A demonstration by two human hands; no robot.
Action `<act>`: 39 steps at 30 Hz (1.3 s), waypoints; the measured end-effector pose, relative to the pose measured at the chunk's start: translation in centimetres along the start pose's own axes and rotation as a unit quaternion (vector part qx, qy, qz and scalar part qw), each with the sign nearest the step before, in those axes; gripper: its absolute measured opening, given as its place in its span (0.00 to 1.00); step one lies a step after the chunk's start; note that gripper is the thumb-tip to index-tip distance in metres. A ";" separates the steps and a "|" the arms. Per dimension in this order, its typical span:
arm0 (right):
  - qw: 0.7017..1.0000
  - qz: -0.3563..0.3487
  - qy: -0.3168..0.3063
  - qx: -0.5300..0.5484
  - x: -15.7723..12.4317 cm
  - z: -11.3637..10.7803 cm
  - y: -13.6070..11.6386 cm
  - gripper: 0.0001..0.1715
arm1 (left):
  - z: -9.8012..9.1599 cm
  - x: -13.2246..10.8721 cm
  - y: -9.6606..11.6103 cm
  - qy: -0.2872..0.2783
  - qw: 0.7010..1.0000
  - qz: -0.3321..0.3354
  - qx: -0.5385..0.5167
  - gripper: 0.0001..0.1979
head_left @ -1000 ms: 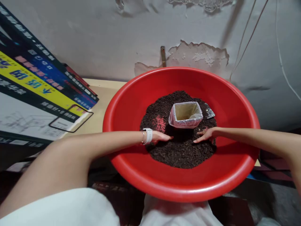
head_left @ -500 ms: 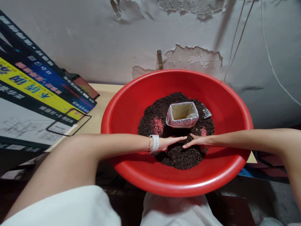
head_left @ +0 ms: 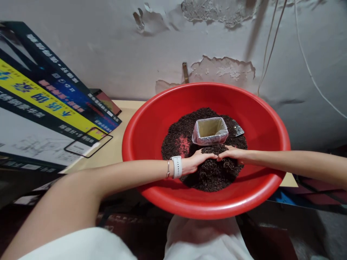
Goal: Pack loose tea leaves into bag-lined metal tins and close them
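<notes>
A wide red plastic basin (head_left: 217,210) holds a bed of dark, shredded loose tea leaves (head_left: 184,122). My left hand (head_left: 195,162), with a white watch (head_left: 177,166) on its wrist, and my right hand (head_left: 233,154) are cupped together around a heaped double handful of the tea leaves. Their thumbs meet at the near side, while the other fingers are hidden beneath the heap. Just beyond my hands, a small open box (head_left: 213,140) lined with clear plastic stands on the tea. No tea shows inside it. A flat metal blade (head_left: 238,130) lies partly buried to its right.
Large printed cartons (head_left: 51,97) lean at the left, beside a pale board (head_left: 130,108) under the basin. A peeling wall (head_left: 130,54) rises close behind the basin. Thin cables (head_left: 306,57) hang at the right.
Both hands have closed together and lifted a mound of tea leaves from the bed; before, they lay spread on it. The view has shifted slightly.
</notes>
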State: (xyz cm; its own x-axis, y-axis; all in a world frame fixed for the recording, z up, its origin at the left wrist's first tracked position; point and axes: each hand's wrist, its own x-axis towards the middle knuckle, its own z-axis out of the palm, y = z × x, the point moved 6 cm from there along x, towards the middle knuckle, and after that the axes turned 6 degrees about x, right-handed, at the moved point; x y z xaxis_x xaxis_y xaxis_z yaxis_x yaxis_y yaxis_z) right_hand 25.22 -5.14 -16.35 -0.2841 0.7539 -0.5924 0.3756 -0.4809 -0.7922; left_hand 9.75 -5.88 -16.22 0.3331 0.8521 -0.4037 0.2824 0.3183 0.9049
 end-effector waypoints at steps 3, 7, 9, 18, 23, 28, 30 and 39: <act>0.997 0.015 -0.017 0.080 -2.3 0.0 -1.4 0.33 | 0.5 -1.1 2.8 -0.002 0.999 0.033 -0.039 0.29; 0.995 0.006 -0.001 0.096 -5.1 -1.0 -3.7 0.23 | 1.3 -1.9 6.2 -0.027 0.995 0.074 -0.065 0.26; 0.994 -0.021 0.030 0.103 -5.8 -2.0 -5.3 0.23 | 1.2 -1.7 7.9 -0.026 0.992 0.093 -0.079 0.22; 0.966 -0.194 0.121 0.120 -3.4 -5.2 -14.1 0.16 | -4.0 2.2 14.3 0.092 0.956 0.253 -0.115 0.20; 0.948 -0.226 0.126 0.184 -0.4 -6.2 -15.3 0.16 | -6.2 4.0 14.1 0.129 0.939 0.285 -0.143 0.22; 0.930 -0.259 0.149 0.212 -0.1 -6.9 -14.8 0.21 | -7.1 4.9 13.2 0.134 0.939 0.294 -0.115 0.23; 0.916 -0.290 0.162 0.223 -0.6 -7.0 -14.9 0.24 | -7.1 5.1 12.9 0.120 0.944 0.297 -0.080 0.23; 0.911 -0.311 0.174 0.206 -0.5 -6.8 -14.7 0.31 | -6.5 3.8 13.9 0.013 0.928 0.353 0.121 0.23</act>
State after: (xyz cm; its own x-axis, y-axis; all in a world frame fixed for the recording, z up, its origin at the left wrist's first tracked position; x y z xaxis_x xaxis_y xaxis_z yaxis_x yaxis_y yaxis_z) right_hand 25.84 4.67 -3.39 -0.0047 0.9998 0.0167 -0.1459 0.0159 -0.9892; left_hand 9.10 4.48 -4.29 0.4913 0.8236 0.2833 0.1979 -0.4224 0.8845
